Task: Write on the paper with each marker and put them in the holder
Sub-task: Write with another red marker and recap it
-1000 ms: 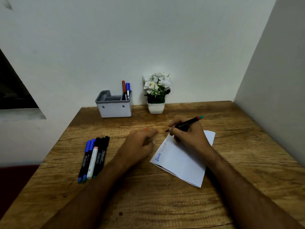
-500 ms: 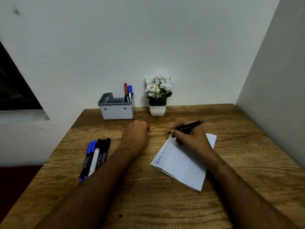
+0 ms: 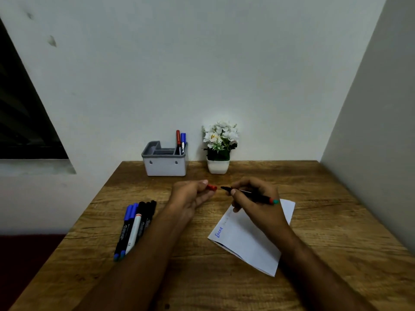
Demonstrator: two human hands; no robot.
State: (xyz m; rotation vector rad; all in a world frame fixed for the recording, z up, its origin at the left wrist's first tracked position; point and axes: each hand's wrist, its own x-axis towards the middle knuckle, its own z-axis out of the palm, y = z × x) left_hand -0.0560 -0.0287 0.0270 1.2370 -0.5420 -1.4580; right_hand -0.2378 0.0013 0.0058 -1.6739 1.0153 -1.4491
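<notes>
Head view. Both forearms reached in from the bottom edge, converging over the middle of the wooden worktop (image 3: 224,288).

Left hand (image 3: 190,196): raised a little off the surface, wrist straight, palm turned toward the right, fingers curled in. Grip narrow, thumb and forefinger pinched on a small red cap (image 3: 211,187), the cap's open end pointing right toward the marker's tip.

Right hand (image 3: 256,203): held over the far left corner of the paper (image 3: 249,239), knuckles up, fingers folded round a black marker (image 3: 249,194). Grip closed on the barrel, near its middle. Marker nearly level, bare tip aimed left at the cap and just short of it, not touching; rear end, coloured red and teal, sticking out past the hand to the right.

Paper lying flat and skewed on the worktop, right of centre, partly under the right wrist; a short word in blue ink near its left corner, fainter marks above that, too dim to read.

Loose markers (image 3: 134,227) in a tight row on the left of the worktop, side by side and touching: two blue-capped, one white-bodied, the rest black, caps pointing away from the wearer.

Grey holder (image 3: 165,163) against the back wall, left of centre, with a red marker (image 3: 178,139) and a blue marker (image 3: 183,140) standing upright in its right rear compartment; other compartments' contents not visible. White potted flowers (image 3: 219,149) just right of the holder, apart from it.
</notes>
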